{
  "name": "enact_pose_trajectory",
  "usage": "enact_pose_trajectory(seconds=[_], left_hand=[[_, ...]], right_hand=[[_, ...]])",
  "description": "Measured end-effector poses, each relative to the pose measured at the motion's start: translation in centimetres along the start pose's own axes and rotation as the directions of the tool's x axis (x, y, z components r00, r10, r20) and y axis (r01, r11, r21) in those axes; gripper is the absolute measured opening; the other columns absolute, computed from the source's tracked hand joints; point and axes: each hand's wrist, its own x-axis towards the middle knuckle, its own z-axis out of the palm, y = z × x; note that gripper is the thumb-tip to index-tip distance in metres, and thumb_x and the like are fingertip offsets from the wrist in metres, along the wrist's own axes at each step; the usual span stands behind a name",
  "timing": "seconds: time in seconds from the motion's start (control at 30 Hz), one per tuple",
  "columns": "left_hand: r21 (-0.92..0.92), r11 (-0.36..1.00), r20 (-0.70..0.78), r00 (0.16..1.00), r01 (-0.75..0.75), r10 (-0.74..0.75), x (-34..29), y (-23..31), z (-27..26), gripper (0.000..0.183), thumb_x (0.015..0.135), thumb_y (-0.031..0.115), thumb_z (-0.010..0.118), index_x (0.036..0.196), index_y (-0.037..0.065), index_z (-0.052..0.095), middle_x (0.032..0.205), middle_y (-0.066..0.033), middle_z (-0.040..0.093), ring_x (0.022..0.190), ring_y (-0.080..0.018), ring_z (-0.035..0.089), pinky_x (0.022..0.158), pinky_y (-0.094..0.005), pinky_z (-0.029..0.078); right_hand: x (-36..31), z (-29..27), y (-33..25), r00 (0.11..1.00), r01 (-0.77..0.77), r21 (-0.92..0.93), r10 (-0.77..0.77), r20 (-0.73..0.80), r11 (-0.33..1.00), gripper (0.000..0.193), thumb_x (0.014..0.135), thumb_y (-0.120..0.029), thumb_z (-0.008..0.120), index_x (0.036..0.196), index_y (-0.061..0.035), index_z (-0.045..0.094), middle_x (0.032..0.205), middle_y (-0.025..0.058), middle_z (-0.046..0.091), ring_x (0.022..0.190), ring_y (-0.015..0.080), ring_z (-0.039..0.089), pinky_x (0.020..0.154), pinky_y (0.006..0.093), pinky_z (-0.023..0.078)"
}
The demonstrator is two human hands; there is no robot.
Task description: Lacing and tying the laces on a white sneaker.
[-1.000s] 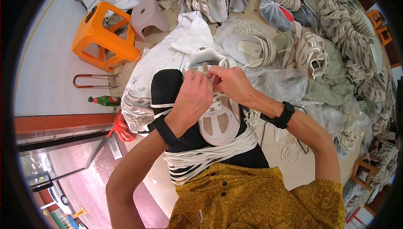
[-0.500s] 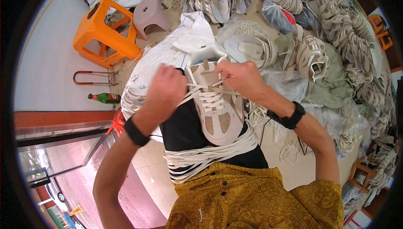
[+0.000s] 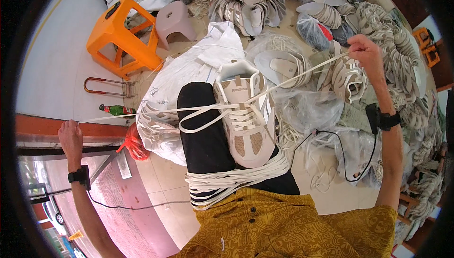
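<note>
A beige and white sneaker (image 3: 255, 151) rests on my lap, toe toward me, its lace threaded through the lower eyelets. Far out to the left, my left hand (image 3: 71, 137) is closed on one end of the white shoelace (image 3: 161, 111), which runs almost level to the shoe. My right hand (image 3: 366, 59), raised at the upper right, grips the other end, pulled up and outward in a straight line. A slack loop of lace hangs beside the shoe over my dark trouser leg (image 3: 205, 144). Across my thighs lies a bundle of white laces (image 3: 236, 182).
Ahead stand an orange stool (image 3: 120, 35) and a small mauve stool (image 3: 175, 21). A green bottle (image 3: 117, 110) lies at left. White sacking (image 3: 189, 61) and stacked shoe uppers (image 3: 392, 35) cover the floor ahead and right. A black cable (image 3: 340, 144) trails from my right wrist.
Both hands have moved from beside the shoe's tongue far outward, left hand to the left and down, right hand up and right. The lace ends are now drawn out long between hands and shoe.
</note>
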Motion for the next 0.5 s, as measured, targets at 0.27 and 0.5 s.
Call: enact_pose_trajectory(seconds=[0.27, 0.5], left_hand=[[-0.078, 0.995, -0.004, 0.998, -0.060, 0.060, -1.5, 3.1, 2.3, 0.009, 0.072, 0.004, 0.054, 0.080, 0.005, 0.049, 0.076, -0.0110, 0.050, 0.076, -0.0286, 0.050, 0.067, -0.0398, 0.039], [-0.223, 0.966, 0.085, 0.984, -0.132, 0.154, -0.1, 9.8, 2.6, 0.011, 0.066, 0.005, 0.056, 0.074, 0.005, 0.048, 0.072, -0.0094, 0.051, 0.074, -0.0266, 0.051, 0.065, -0.0379, 0.038]], right_hand=[[1.3, -9.8, 5.3, 0.989, -0.044, -0.281, 0.002, -0.149, 0.959, 0.023, 0.067, -0.001, 0.057, 0.089, -0.0056, 0.059, 0.070, -0.0031, 0.054, 0.062, 0.0050, 0.047, 0.057, 0.0206, 0.040], [1.9, -20.2, 10.1, 0.969, -0.163, -0.533, 0.034, -0.244, 0.830, 0.019, 0.074, -0.006, 0.054, 0.093, -0.0069, 0.058, 0.070, -0.0014, 0.052, 0.062, 0.0065, 0.047, 0.054, 0.0219, 0.037]])
